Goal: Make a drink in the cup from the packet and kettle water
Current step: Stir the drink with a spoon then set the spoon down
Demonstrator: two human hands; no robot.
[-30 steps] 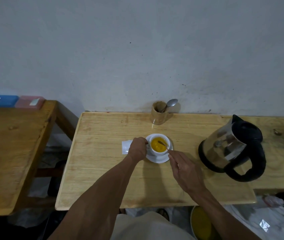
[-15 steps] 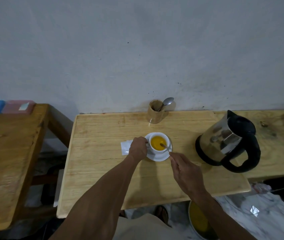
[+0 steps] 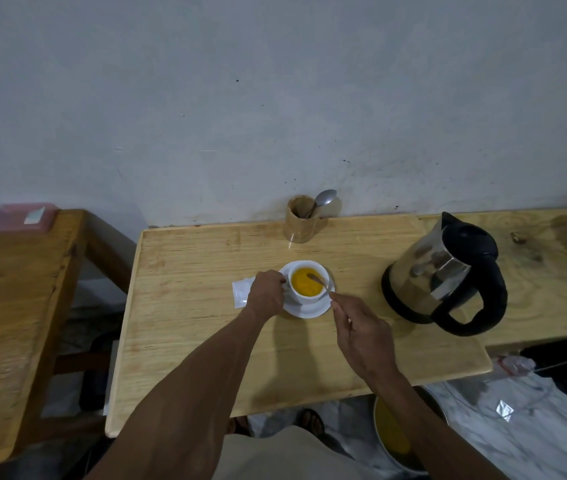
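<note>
A white cup (image 3: pixel 307 298) full of orange-yellow drink stands on a white saucer (image 3: pixel 306 310) in the middle of the light wooden table (image 3: pixel 199 327). My left hand (image 3: pixel 265 293) grips the cup's handle side. My right hand (image 3: pixel 361 323) pinches the handle of a small spoon (image 3: pixel 317 280) whose bowl dips into the drink. A white packet (image 3: pixel 241 292) lies flat just left of the saucer, partly under my left hand. The steel kettle (image 3: pixel 437 271) with black lid and handle stands to the right.
A wooden holder (image 3: pixel 301 220) with a second spoon (image 3: pixel 323 199) stands against the wall behind the cup. A darker wooden table (image 3: pixel 8 306) is at the left with blue and pink boxes (image 3: pixel 22 216). A yellow-filled basin (image 3: pixel 396 434) sits on the floor below.
The spoon has shifted inside the cup from one frame to another, while my left hand stays on the cup. The view has tilted a little, so everything sits slightly higher and further left.
</note>
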